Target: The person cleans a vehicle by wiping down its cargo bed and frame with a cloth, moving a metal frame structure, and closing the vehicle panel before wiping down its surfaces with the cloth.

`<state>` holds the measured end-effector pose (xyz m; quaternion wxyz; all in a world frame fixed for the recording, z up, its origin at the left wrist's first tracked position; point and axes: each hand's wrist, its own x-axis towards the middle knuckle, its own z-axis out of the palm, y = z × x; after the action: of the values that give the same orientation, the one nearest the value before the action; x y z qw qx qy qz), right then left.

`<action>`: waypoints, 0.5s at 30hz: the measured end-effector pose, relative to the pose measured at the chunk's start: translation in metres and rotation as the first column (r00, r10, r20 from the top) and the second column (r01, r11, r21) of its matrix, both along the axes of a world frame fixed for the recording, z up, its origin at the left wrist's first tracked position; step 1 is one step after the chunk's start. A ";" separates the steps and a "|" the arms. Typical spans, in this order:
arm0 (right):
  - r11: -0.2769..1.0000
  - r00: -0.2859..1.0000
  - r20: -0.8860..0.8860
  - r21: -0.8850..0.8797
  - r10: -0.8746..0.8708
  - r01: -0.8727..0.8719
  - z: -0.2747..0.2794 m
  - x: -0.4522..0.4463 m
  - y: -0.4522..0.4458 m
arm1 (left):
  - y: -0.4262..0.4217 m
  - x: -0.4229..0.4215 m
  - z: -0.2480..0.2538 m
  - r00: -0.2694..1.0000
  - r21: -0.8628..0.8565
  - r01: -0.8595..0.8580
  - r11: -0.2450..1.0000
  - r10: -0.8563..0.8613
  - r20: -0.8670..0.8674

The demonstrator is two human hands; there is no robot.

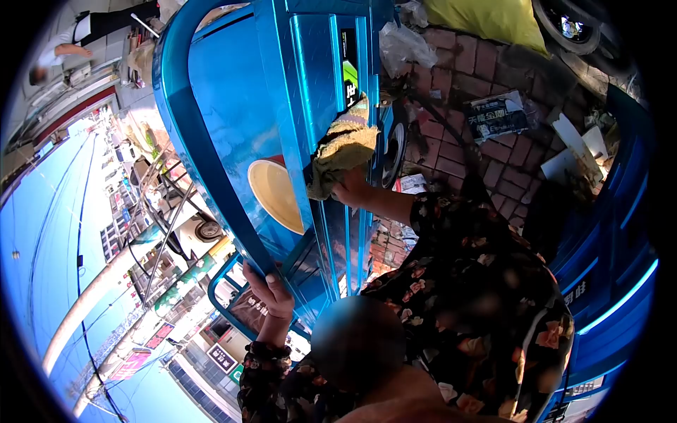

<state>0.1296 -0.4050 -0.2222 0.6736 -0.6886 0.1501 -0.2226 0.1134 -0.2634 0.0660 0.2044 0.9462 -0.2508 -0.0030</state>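
Note:
My left hand [273,295] grips a blue metal rail [185,113] at the edge of a blue vehicle body [282,42]. My right hand [352,187] holds a bunched yellowish-brown cloth [347,149] against the ribbed blue side panel. The cloth hides part of the panel and of a green and black sticker [349,70]. Inside the blue body, between the rail and the panel, lies a round tan object [275,194]. Both sleeves are dark with a floral pattern.
A wheel [396,141] is beside the panel. Red paving [451,134] holds a printed packet [496,115], plastic and boards. A yellow sack [486,21] and another blue vehicle [599,282] stand at the right. Another person [60,53] is far off at upper left.

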 end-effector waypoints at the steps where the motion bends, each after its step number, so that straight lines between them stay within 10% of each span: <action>1: 0.991 0.995 0.058 -0.098 -0.085 0.090 -0.008 0.011 0.002 | -0.001 0.000 -0.001 1.000 0.007 0.007 1.000 -0.007 0.001; 4: 0.747 0.877 0.340 -0.469 -0.339 0.471 -0.020 0.068 -0.041 | -0.003 -0.001 0.002 0.998 -0.024 -0.020 1.000 0.018 -0.056; 8: 0.719 0.742 0.146 -0.182 -0.654 0.670 0.029 0.151 -0.145 | -0.003 0.000 0.000 0.999 -0.018 0.005 1.000 -0.005 -0.034; 11: 0.764 0.762 0.071 0.099 -0.644 0.637 0.060 0.124 -0.123 | -0.005 -0.001 0.002 0.999 -0.008 0.007 1.000 -0.008 -0.040; 15: 0.993 0.979 0.178 0.085 -0.100 0.086 0.042 0.010 -0.003 | -0.010 -0.001 0.002 0.999 0.011 -0.026 1.000 0.027 -0.025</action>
<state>0.1395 -0.4080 -0.1805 0.6991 -0.6313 0.1285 -0.3101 0.1120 -0.2732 0.0684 0.2025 0.9504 -0.2356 -0.0135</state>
